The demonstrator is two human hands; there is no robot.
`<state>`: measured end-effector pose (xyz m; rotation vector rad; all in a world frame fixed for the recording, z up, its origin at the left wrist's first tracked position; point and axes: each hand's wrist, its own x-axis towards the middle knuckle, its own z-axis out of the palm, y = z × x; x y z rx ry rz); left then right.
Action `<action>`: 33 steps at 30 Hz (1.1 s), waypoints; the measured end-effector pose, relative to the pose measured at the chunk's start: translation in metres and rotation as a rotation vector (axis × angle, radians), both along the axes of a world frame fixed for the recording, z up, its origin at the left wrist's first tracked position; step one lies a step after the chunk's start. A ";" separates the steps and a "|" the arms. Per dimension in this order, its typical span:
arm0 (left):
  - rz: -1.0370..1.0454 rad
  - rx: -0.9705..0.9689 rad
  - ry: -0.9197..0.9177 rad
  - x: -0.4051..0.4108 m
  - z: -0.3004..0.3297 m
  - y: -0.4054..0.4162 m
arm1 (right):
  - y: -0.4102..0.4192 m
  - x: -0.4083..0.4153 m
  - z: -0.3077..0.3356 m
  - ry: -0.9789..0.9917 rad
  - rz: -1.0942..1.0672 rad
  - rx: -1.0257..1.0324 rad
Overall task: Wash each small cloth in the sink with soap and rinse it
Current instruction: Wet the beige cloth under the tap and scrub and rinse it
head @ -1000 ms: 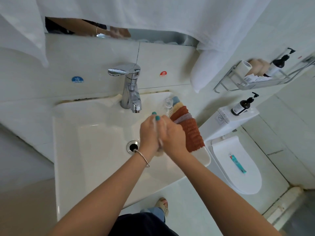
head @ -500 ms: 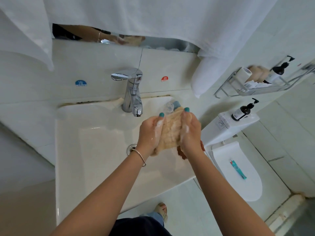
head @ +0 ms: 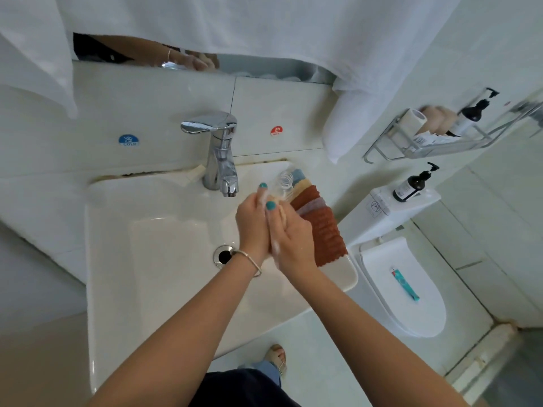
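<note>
Half a second ago the beige cloth (head: 282, 212) was spread open between the two palms, well visible; now the hands have closed together again and only a small beige fold shows between them, above the right side of the sink (head: 164, 248); the left hand (head: 252, 227) and the right hand (head: 291, 236) press palm to palm with the cloth squeezed inside, and white foam lies on the fingers; I judge that this is one more stroke of rubbing with soap, so this cloth is in the washing step and the rinse is not yet done; no water seems to run from the tap (head: 221, 154).

The pile of other cloths (head: 320, 221), blue, yellow, rust and pale ones, lies on the right edge of the sink, just beside the right hand; how many are in it I cannot count, because the hands cover its near part; a clear bottle (head: 283, 183) at the back right corner is half hidden behind the left fingertips; which cloths are already washed cannot be told.
</note>
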<state>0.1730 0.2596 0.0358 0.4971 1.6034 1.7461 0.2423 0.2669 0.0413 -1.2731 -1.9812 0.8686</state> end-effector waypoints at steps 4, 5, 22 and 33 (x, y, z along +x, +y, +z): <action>-0.085 0.047 0.040 0.016 0.000 -0.007 | 0.023 0.003 -0.001 -0.302 -0.090 0.053; -0.051 0.048 0.035 0.011 -0.002 -0.004 | 0.019 0.001 -0.001 -0.294 -0.068 0.071; -0.010 0.004 -0.017 -0.004 -0.002 0.002 | 0.018 -0.008 -0.011 -0.340 0.044 0.044; -0.080 0.034 -0.015 0.011 0.006 -0.005 | 0.037 0.000 -0.011 -0.339 -0.059 0.015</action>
